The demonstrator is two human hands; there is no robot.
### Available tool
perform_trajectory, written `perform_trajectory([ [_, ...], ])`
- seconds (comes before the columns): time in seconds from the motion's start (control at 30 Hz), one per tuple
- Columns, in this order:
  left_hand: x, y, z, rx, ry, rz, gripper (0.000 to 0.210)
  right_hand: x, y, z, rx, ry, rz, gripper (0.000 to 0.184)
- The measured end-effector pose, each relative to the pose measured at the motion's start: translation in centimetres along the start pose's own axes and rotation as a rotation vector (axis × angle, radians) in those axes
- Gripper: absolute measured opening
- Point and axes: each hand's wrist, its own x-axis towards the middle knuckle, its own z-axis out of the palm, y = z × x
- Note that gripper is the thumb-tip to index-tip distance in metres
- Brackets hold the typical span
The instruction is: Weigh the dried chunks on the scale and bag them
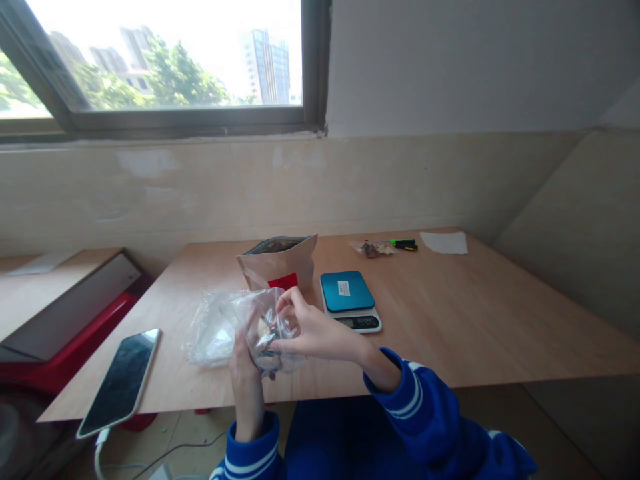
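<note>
Blue sleeves (430,400) with white stripes lie nearest, and from the left one the left hand (246,373) reaches up to a clear plastic bag (256,350), its thumb pressed against the bag and its other fingers mostly hidden behind, so the plastic is gripped between them. The right hand (320,331) is at the bag's right side, fingers curled and set apart from the thumb; whether the tips pinch anything cannot be told. The bag is held up over the near edge of the table (425,340), with small mixed pieces showing inside, too blurred to name. Just left of it lie more clear bags (213,333). Behind stands an open brown pouch (255,270) with a red label (283,281), and to its right a kitchen scale (349,291) with a blue top. Farther back are a small bag of brown bits (373,249), a tool with a green and black handle (403,243) and a white sheet of paper (445,243). Near the table's left edge lies a phone (123,380), a white cable (99,453) plugged into it.
</note>
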Motion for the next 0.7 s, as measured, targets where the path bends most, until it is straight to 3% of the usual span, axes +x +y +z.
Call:
perform_trajectory([
  [0.1,-0.1,-0.4,-0.2,0.119,0.000,0.006,0.068,-0.1,0.5,-0.4,0.129,-0.006,-0.003,0.046],
  [0.33,0.4,-0.5,-0.1,0.022,0.092,-0.016,0.059,-0.2,1.5,-1.0,0.332,0.038,-0.016,0.033],
  [0.53,-0.2,0.4,0.2,0.003,0.082,0.000,0.062,0.8,1.5,-3.1,0.485,0.222,-0.050,0.036],
  [0.7,-0.4,0.6,0.2,0.004,0.084,-0.014,0.063,4.0,-0.3,-5.9,0.577,0.382,-0.174,0.043],
])
